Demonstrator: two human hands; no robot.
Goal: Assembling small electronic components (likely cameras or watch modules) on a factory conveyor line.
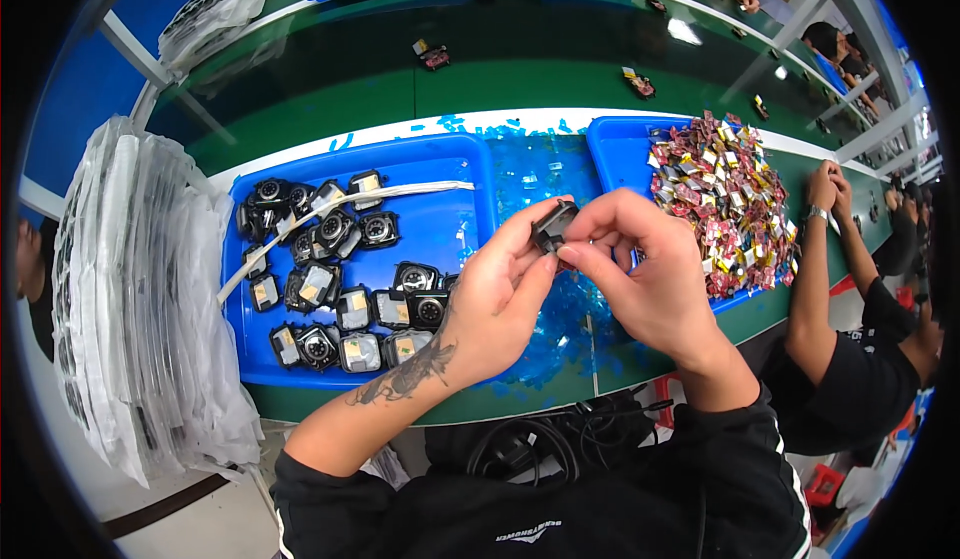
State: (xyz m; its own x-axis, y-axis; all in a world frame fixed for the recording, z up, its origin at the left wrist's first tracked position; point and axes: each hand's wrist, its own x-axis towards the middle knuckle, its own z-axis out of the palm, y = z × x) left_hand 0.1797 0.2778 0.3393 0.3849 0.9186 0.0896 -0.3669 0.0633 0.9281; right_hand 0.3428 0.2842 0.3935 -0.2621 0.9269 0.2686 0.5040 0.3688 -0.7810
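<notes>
A small black watch case (pixel 551 227) is held up over the bench between my two hands. My left hand (pixel 497 304) is closed around its left and lower side, the thumb along its lower edge. At its right side, my right hand (pixel 645 274) pinches with thumb and forefinger at the edge; the fingertips hide whether a small part is between them. To the left, a blue tray (pixel 455 159) holds several black watch cases (pixel 320 284), some showing round sensor backs. On the right, another blue tray (pixel 615 144) carries a heap of small red circuit boards with silver and yellow parts (pixel 725 199).
Blue film scraps (pixel 530 174) litter the green bench between the trays. A white strip (pixel 345 202) lies across the left tray. Stacked plastic-wrapped trays (pixel 140 299) stand far left. Beyond runs a green conveyor (pixel 540 69) with scattered parts. A co-worker's arms (pixel 815 259) are at right.
</notes>
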